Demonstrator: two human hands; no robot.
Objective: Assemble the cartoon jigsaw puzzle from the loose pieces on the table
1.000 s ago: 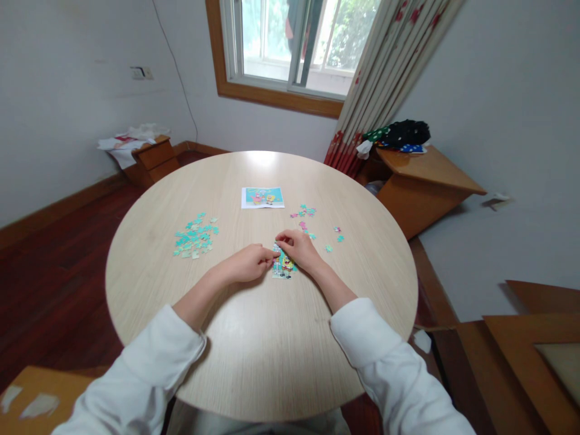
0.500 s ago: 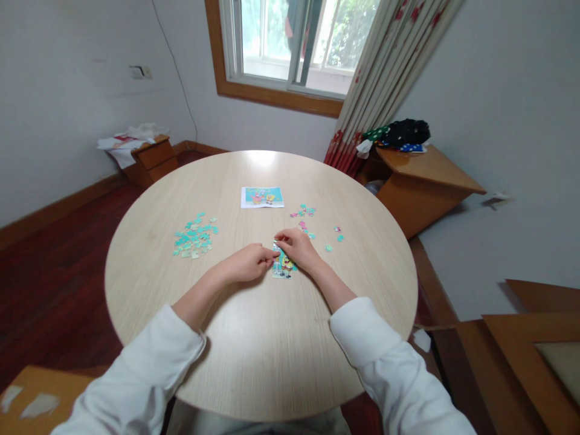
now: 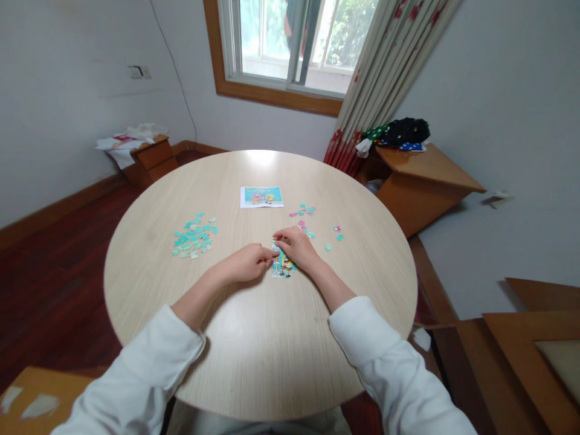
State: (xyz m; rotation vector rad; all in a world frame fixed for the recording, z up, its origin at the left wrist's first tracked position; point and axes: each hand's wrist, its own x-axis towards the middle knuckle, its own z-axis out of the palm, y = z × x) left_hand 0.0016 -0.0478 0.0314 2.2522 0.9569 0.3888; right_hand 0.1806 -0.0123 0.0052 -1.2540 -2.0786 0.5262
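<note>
A partly joined jigsaw puzzle (image 3: 286, 266) lies on the table in front of me, showing a yellow cartoon figure on blue. My left hand (image 3: 248, 263) comes in from its left, index finger extended to press on its left side, the other fingers curled. Over the top of the puzzle, my right hand (image 3: 294, 244) has its thumb and fingers closed together at the upper left edge, on a puzzle piece (image 3: 275, 244) that is mostly hidden. Part of the puzzle's upper right is covered by this hand.
Many loose blue-green pieces (image 3: 194, 237) are heaped on the left. Several pink and blue pieces (image 3: 302, 210) lie beyond my right hand, with a few (image 3: 328, 247) farther right. A printed reference picture (image 3: 261, 197) rests toward the far side of the round table (image 3: 254, 350).
</note>
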